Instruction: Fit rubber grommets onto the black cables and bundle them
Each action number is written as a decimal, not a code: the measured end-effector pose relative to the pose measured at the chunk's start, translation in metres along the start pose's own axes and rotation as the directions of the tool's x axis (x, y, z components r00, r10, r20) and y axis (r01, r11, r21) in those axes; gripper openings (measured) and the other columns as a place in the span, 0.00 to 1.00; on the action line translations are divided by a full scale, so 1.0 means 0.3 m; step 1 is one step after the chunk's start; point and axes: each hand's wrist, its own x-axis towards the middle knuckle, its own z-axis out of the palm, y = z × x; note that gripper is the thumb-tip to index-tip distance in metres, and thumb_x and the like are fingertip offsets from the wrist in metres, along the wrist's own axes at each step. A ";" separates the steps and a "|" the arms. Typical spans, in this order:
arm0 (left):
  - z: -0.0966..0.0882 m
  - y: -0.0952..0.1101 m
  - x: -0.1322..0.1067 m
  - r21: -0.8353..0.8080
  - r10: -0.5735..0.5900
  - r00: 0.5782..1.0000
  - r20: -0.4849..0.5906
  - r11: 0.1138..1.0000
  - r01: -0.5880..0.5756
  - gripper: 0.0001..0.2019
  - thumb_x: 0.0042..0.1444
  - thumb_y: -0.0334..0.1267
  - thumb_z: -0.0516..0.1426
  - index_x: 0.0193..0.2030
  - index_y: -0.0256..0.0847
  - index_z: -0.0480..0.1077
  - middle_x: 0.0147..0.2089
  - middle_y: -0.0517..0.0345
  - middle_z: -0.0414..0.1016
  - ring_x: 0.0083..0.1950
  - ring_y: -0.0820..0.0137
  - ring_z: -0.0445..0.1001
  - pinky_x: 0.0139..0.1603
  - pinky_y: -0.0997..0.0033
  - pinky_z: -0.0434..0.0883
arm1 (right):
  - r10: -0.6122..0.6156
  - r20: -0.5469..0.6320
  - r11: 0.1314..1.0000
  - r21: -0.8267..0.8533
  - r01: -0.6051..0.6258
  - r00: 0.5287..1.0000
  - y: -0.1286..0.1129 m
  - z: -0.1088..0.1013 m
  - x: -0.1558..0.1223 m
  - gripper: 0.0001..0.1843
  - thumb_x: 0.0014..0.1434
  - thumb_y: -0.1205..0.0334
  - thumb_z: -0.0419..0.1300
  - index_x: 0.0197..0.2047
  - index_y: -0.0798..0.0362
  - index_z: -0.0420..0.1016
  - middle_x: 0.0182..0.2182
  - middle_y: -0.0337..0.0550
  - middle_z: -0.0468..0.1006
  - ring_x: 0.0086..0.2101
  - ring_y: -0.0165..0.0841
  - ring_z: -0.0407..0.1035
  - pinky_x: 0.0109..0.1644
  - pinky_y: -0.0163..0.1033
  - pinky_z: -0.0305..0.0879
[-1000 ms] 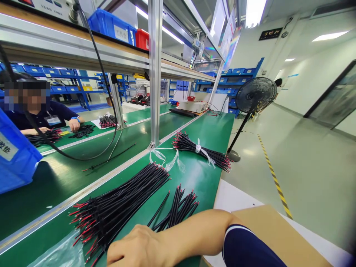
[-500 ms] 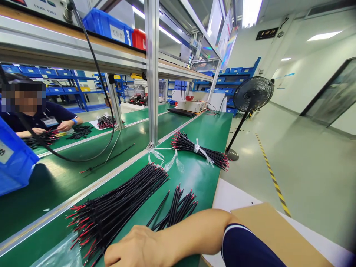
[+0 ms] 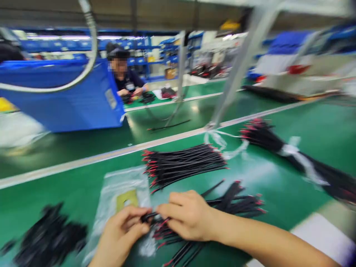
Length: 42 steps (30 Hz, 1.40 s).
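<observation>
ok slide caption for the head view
Left hand pinching a small black piece, right hand beside it, near black cables on green bench.

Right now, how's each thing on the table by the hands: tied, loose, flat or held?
Small black piece, pinched by the left hand.
Tied cable bundle, bound with whitish plastic.
Wide cable row, flat, no tie visible.
Cables under the right hand, loose, fanned out.
Clear bag, flat; whether sealed, unclear.
Yellowish piece, flat; in or on bag, unclear.
Black pile, loosely heaped, blurred.
Plastic strip, slack and curled.

Bright; white light strips [image 3: 75, 38] upper left; glare on green tabletop [image 3: 258, 172], right of centre; motion blur, heavy at right.
</observation>
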 end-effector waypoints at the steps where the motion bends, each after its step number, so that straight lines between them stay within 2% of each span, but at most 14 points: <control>1: -0.010 -0.007 0.004 -0.056 -0.023 0.991 0.136 0.998 0.031 0.22 0.37 0.53 0.70 0.35 0.38 0.77 0.40 0.50 0.82 0.42 0.62 0.80 0.45 0.68 0.77 | 0.000 0.009 0.999 0.042 0.000 1.000 0.005 -0.003 -0.006 0.12 0.62 0.64 0.52 0.46 0.49 0.75 0.26 0.36 0.69 0.24 0.28 0.63 0.24 0.34 0.55; 4: -0.041 -0.024 0.018 -0.281 -0.037 0.975 0.217 0.954 0.099 0.22 0.37 0.41 0.73 0.38 0.36 0.74 0.43 0.49 0.82 0.40 0.67 0.80 0.44 0.72 0.76 | -0.028 -0.040 0.991 0.132 0.033 0.999 0.027 0.008 -0.013 0.11 0.66 0.65 0.52 0.48 0.52 0.73 0.28 0.38 0.71 0.26 0.28 0.65 0.28 0.35 0.59; 8: -0.046 -0.031 0.023 -0.464 0.023 0.960 0.280 0.878 0.115 0.23 0.42 0.45 0.71 0.43 0.36 0.75 0.50 0.45 0.79 0.43 0.69 0.80 0.46 0.70 0.76 | -0.064 -0.134 0.982 0.168 0.086 0.989 0.029 0.030 -0.019 0.11 0.66 0.68 0.54 0.50 0.56 0.71 0.29 0.40 0.72 0.27 0.28 0.66 0.31 0.34 0.62; 11: -0.031 -0.044 0.028 -0.464 0.025 0.974 0.227 0.882 0.085 0.18 0.43 0.43 0.71 0.39 0.35 0.76 0.46 0.49 0.80 0.37 0.74 0.79 0.42 0.76 0.76 | -0.096 -0.137 0.982 0.150 0.116 0.986 0.022 0.037 -0.025 0.11 0.66 0.68 0.55 0.50 0.57 0.70 0.29 0.41 0.73 0.28 0.29 0.67 0.32 0.36 0.62; 14: -0.023 -0.057 0.031 -0.433 -0.043 0.975 0.220 0.891 0.137 0.20 0.41 0.43 0.72 0.39 0.35 0.76 0.29 0.56 0.81 0.27 0.76 0.78 0.31 0.79 0.74 | -0.145 -0.143 0.980 0.113 0.161 0.979 0.016 0.036 -0.026 0.10 0.66 0.67 0.54 0.50 0.59 0.69 0.28 0.41 0.73 0.27 0.31 0.66 0.31 0.37 0.61; 16: -0.025 -0.057 0.028 -0.424 -0.087 0.963 0.256 0.885 0.193 0.22 0.41 0.45 0.71 0.41 0.34 0.76 0.23 0.57 0.78 0.23 0.75 0.77 0.27 0.79 0.74 | -0.169 -0.146 0.981 0.072 0.181 0.975 0.015 0.030 -0.024 0.10 0.67 0.67 0.53 0.49 0.59 0.69 0.28 0.42 0.73 0.26 0.31 0.65 0.31 0.38 0.60; 20: -0.031 -0.043 0.017 -0.447 -0.081 0.950 0.300 0.868 0.215 0.24 0.42 0.48 0.70 0.43 0.33 0.77 0.26 0.52 0.81 0.25 0.73 0.79 0.29 0.77 0.75 | -0.208 -0.136 0.977 0.010 0.211 0.969 0.018 0.022 -0.019 0.10 0.66 0.69 0.53 0.50 0.59 0.70 0.27 0.42 0.72 0.26 0.32 0.65 0.31 0.38 0.59; 23: -0.024 -0.040 0.013 -0.437 -0.100 0.956 0.276 0.873 0.217 0.23 0.41 0.47 0.71 0.42 0.35 0.79 0.25 0.54 0.80 0.24 0.73 0.78 0.28 0.77 0.74 | -0.197 -0.115 0.979 0.021 0.201 0.974 0.014 0.028 -0.018 0.09 0.66 0.68 0.53 0.49 0.58 0.69 0.27 0.41 0.72 0.27 0.32 0.64 0.31 0.39 0.58; 25: -0.017 -0.042 0.010 -0.404 -0.070 0.968 0.241 0.900 0.166 0.20 0.40 0.44 0.72 0.40 0.37 0.80 0.27 0.56 0.79 0.24 0.75 0.76 0.29 0.78 0.74 | -0.151 -0.086 0.983 0.094 0.159 0.985 0.003 0.033 -0.018 0.08 0.67 0.67 0.52 0.48 0.57 0.69 0.26 0.40 0.70 0.26 0.31 0.63 0.30 0.38 0.56; 29: -0.014 -0.038 0.004 -0.197 0.153 0.978 0.144 0.973 -0.123 0.15 0.40 0.39 0.72 0.37 0.40 0.82 0.31 0.56 0.78 0.28 0.76 0.74 0.30 0.79 0.71 | -0.052 -0.021 0.960 0.274 0.056 0.998 -0.032 0.030 -0.016 0.08 0.66 0.70 0.49 0.44 0.54 0.68 0.24 0.36 0.66 0.23 0.29 0.60 0.28 0.36 0.54; 33: -0.012 -0.034 0.005 -0.028 0.341 0.926 0.162 0.939 -0.341 0.15 0.43 0.42 0.70 0.38 0.39 0.82 0.30 0.52 0.78 0.28 0.74 0.73 0.28 0.78 0.69 | -0.033 -0.001 0.941 0.338 0.031 0.999 -0.053 0.027 -0.011 0.08 0.65 0.72 0.49 0.41 0.53 0.66 0.23 0.34 0.65 0.23 0.28 0.60 0.28 0.35 0.54; 37: 0.003 -0.041 0.003 0.034 0.526 0.835 0.161 0.843 -0.538 0.15 0.48 0.41 0.68 0.40 0.35 0.81 0.29 0.49 0.79 0.28 0.72 0.75 0.30 0.76 0.71 | -0.024 0.018 0.930 0.368 0.016 1.000 -0.057 0.040 -0.012 0.11 0.61 0.76 0.45 0.36 0.51 0.62 0.23 0.34 0.66 0.23 0.28 0.62 0.28 0.34 0.56; 39: 0.010 -0.046 0.000 0.063 0.574 0.805 0.150 0.807 -0.587 0.14 0.49 0.40 0.67 0.41 0.33 0.81 0.30 0.48 0.80 0.29 0.72 0.75 0.31 0.76 0.72 | -0.002 0.050 0.916 0.401 -0.018 0.999 -0.059 0.045 -0.015 0.11 0.61 0.76 0.45 0.35 0.51 0.61 0.24 0.34 0.68 0.24 0.27 0.64 0.29 0.33 0.57; 42: 0.012 -0.048 0.000 0.097 0.588 0.795 0.145 0.792 -0.603 0.14 0.51 0.40 0.66 0.41 0.33 0.81 0.30 0.48 0.80 0.29 0.72 0.76 0.31 0.77 0.72 | 0.034 0.116 0.893 0.442 -0.082 0.993 -0.058 0.045 -0.016 0.10 0.62 0.75 0.47 0.35 0.50 0.61 0.24 0.33 0.68 0.24 0.26 0.64 0.29 0.32 0.58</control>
